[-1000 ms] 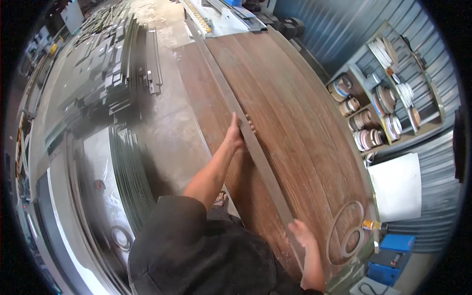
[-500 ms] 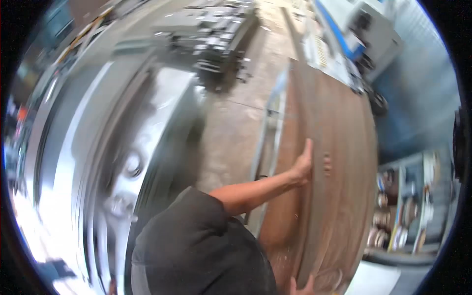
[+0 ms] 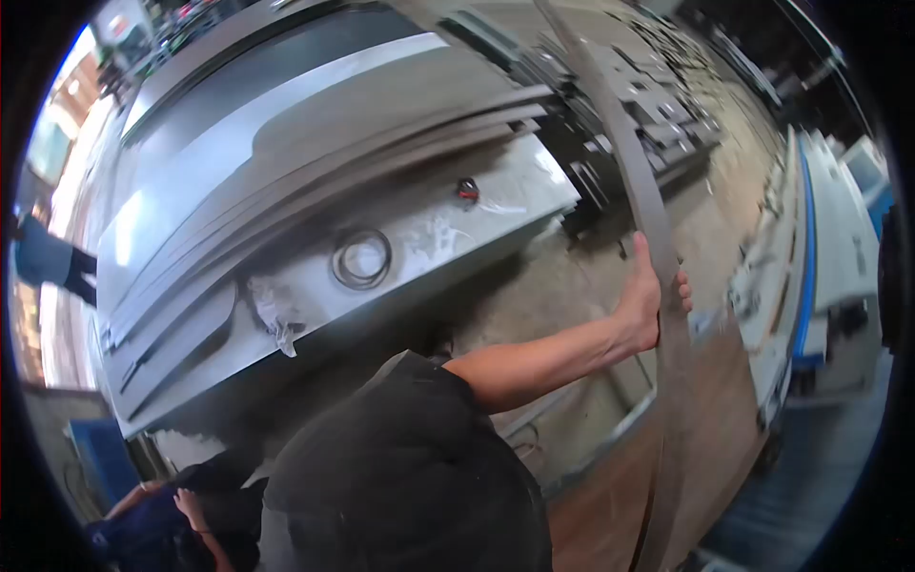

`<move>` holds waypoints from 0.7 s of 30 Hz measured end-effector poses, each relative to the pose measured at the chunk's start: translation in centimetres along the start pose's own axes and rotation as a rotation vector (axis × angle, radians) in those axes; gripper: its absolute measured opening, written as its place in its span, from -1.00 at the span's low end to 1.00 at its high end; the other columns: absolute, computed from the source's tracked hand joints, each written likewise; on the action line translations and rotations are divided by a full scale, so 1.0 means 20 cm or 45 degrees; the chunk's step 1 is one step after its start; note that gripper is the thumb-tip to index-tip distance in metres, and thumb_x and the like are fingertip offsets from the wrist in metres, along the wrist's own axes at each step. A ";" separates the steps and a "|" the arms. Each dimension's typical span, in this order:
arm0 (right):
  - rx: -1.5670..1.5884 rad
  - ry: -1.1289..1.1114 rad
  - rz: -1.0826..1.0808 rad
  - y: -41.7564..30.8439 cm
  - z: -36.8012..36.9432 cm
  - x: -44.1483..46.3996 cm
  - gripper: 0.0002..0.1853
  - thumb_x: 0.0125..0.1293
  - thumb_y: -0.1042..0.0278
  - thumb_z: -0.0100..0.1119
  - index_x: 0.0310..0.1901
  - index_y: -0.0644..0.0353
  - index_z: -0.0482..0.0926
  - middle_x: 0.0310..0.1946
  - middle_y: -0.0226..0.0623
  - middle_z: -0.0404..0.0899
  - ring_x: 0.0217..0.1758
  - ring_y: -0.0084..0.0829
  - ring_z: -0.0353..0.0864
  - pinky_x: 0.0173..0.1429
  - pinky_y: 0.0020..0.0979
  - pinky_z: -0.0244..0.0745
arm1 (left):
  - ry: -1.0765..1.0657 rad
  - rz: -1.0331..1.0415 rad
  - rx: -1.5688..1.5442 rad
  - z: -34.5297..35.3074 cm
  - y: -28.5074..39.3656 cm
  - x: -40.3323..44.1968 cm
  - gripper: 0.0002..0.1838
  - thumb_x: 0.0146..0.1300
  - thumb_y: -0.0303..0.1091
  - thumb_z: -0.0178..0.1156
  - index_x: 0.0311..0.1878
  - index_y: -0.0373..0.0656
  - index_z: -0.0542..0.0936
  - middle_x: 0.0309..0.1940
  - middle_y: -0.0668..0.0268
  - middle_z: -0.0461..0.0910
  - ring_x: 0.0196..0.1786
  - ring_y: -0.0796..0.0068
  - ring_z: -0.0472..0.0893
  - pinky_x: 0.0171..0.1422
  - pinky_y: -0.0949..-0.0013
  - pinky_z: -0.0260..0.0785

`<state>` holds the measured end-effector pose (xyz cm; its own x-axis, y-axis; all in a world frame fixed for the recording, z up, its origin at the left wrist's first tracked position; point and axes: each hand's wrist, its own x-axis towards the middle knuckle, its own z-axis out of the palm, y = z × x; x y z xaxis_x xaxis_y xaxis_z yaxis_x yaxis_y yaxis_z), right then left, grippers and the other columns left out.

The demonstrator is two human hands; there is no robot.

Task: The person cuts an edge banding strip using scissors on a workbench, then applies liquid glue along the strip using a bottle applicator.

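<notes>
My left hand is closed around the middle of a long, narrow, grey metal strip. Its thumb points up along the near side, and the fingertips curl round the far edge. From the top of the view, the strip runs down past my hand to the bottom edge. Beneath its lower part lies a brown board, resting on a light frame. My right hand is out of view.
To the left, a metal table bears stacked long metal sheets, a coiled ring, crumpled plastic and a small red-and-black item. Cut metal pieces are piled beyond. A person in dark clothes is at lower left.
My view has swung left toward the metal table. The strip, still in my left hand, has shifted off the board's middle at its upper part. My right hand has left the view.
</notes>
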<state>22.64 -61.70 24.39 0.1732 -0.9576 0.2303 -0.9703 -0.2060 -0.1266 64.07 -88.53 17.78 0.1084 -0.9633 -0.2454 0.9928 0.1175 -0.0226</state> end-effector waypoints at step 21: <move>0.553 -0.731 -1.874 -2.85 1.93 2.99 -0.37 0.25 -0.03 0.32 0.24 0.20 0.45 -0.04 0.02 0.58 0.00 0.09 0.59 0.02 -0.09 0.52 | 0.170 1.339 -0.145 -0.62 2.22 0.48 -0.24 0.44 0.43 -0.40 0.08 -0.09 0.47 -0.09 0.24 0.64 0.02 0.25 0.61 0.17 0.16 0.48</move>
<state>94.81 -115.00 8.23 0.9832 0.1788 0.0358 0.1779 -0.8973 -0.4040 108.59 -89.55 2.44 0.8950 -0.3315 -0.2984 0.3923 0.9034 0.1733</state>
